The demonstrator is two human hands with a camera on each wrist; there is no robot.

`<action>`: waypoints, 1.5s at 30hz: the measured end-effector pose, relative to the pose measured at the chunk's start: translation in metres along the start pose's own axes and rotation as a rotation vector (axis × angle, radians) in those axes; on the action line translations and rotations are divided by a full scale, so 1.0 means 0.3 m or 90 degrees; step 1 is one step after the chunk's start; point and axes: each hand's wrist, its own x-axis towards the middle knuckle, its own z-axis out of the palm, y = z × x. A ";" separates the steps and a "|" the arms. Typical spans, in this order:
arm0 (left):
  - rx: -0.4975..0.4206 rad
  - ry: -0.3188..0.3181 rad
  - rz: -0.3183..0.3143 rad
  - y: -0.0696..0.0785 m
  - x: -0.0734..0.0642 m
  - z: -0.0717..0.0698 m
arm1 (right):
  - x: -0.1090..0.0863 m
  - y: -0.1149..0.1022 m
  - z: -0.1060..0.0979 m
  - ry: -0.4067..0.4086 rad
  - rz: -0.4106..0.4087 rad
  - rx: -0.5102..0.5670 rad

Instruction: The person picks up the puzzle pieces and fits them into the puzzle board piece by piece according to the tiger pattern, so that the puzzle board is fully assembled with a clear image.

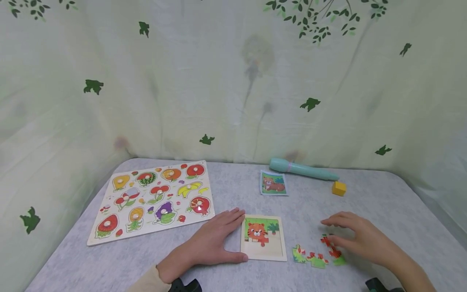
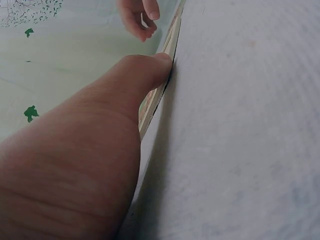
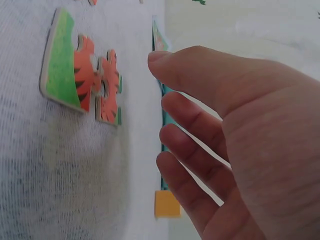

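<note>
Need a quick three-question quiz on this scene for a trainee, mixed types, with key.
1. Which thing lies nearest the yellow block?
A) fruit board
B) picture card
C) teal stick

2. True or false: the right hand grips a puzzle piece.

3. What does the thumb of the left hand touch?

Key:
1. C; the block sits by the stick's narrow end.
2. False; the right hand holds nothing, its thumb and fingers apart.
3. The edge of the puzzle tray, on its left side in the head view.
</note>
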 end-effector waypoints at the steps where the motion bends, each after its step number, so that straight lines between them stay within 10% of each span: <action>1: 0.000 -0.001 0.001 0.000 0.000 0.000 | -0.002 0.005 -0.001 -0.007 -0.001 0.004; 45: 0.004 0.000 -0.004 0.007 -0.004 -0.002 | -0.031 0.108 0.013 -0.072 -0.090 0.043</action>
